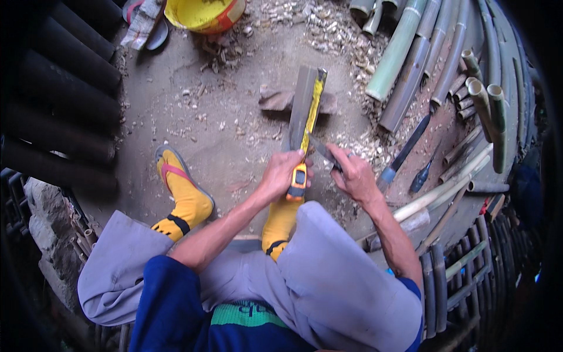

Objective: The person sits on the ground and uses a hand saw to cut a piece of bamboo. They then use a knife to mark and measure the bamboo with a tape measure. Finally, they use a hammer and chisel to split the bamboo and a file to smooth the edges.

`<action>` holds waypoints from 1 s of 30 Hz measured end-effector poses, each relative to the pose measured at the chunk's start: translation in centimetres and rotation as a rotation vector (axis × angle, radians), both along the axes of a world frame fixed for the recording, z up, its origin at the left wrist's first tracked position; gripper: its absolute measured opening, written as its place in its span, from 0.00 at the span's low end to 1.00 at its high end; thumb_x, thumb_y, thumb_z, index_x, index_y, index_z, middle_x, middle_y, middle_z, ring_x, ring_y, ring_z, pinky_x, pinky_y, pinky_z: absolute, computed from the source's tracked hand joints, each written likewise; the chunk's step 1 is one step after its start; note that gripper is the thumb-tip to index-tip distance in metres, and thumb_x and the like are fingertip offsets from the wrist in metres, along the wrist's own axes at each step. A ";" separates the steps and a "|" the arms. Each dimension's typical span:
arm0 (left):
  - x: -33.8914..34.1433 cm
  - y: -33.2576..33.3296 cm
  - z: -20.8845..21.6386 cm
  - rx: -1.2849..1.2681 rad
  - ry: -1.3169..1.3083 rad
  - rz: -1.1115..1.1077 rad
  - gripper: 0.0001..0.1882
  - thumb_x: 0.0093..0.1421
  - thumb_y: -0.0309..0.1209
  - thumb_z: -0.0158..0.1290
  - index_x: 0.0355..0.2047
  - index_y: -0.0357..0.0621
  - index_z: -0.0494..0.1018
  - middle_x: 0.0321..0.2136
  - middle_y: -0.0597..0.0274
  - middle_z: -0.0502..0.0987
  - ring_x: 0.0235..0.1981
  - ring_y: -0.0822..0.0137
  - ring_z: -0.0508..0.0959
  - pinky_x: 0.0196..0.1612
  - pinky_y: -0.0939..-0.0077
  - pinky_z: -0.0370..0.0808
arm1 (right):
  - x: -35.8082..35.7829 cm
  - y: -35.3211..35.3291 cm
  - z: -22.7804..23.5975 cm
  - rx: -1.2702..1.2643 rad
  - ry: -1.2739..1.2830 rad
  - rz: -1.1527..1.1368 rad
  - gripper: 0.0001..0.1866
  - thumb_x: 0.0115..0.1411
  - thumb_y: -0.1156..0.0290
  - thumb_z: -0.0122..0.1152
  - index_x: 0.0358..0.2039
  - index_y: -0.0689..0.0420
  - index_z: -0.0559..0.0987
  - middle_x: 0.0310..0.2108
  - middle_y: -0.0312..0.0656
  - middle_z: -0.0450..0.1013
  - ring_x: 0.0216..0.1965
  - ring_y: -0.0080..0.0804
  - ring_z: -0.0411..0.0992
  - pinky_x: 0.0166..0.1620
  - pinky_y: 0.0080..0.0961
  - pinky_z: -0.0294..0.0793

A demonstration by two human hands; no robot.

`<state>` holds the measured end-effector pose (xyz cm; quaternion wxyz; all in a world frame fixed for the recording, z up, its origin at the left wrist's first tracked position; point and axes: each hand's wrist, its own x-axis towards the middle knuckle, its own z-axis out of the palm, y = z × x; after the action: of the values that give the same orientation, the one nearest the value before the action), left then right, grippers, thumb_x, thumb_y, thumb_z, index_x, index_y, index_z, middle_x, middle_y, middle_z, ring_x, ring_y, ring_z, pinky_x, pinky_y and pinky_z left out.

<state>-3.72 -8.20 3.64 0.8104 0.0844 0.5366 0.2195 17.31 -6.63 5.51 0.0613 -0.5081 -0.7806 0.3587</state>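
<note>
Bamboo poles (pixel 397 56) beyond the fingers of the right hand (pixel 355 176), a grey-brown bar (pixel 300 100) ahead of the fingers of the left hand (pixel 280 176), a knife (pixel 322 151) gripped in the curled right fingers, a yellow tape measure (pixel 298 183) pinched by the left ones, strip along the bar

The tape measure (pixel 299 183) is orange-yellow and black, its blade (pixel 316 101) bright yellow. Person's rocking yellow socks (pixel 191 202) with black bands, mauve-grey trousers (pixel 352 270), navy sleeves (pixel 167 293). Bucket (pixel 230 17)? Yellow and red.
</note>
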 end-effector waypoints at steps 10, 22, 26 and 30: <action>0.5 -1.2 -0.2 0.070 0.004 0.092 0.21 0.68 0.41 0.41 0.38 0.30 0.71 0.26 0.55 0.77 0.21 0.68 0.78 0.25 0.75 0.77 | 0.0 -0.4 0.4 0.012 0.038 -0.049 0.32 0.42 0.81 0.60 0.52 0.56 0.70 0.30 0.51 0.73 0.30 0.47 0.75 0.31 0.37 0.75; -0.1 0.6 0.1 -0.078 0.050 -0.064 0.25 0.66 0.45 0.44 0.33 0.28 0.72 0.23 0.52 0.77 0.20 0.64 0.80 0.23 0.74 0.79 | -0.2 -0.5 0.0 -0.020 0.017 -0.006 0.31 0.43 0.80 0.61 0.53 0.56 0.69 0.30 0.50 0.73 0.30 0.47 0.74 0.31 0.39 0.75; -0.2 0.4 -0.1 -0.062 0.046 -0.053 0.25 0.66 0.45 0.44 0.32 0.29 0.72 0.22 0.52 0.77 0.19 0.64 0.80 0.22 0.75 0.78 | -0.4 0.4 0.2 -0.022 -0.027 0.036 0.33 0.43 0.79 0.62 0.54 0.54 0.68 0.31 0.48 0.72 0.29 0.47 0.74 0.31 0.39 0.75; -0.1 0.1 -0.1 -0.002 0.064 -0.067 0.25 0.66 0.45 0.44 0.32 0.30 0.72 0.21 0.54 0.77 0.19 0.65 0.79 0.22 0.76 0.77 | -0.4 0.7 0.1 -0.013 -0.029 0.061 0.33 0.43 0.78 0.62 0.54 0.53 0.68 0.31 0.47 0.72 0.29 0.46 0.73 0.32 0.39 0.75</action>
<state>-3.80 -8.08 3.56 0.7998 0.1087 0.5593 0.1889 16.93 -5.95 5.59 0.0358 -0.4897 -0.7941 0.3582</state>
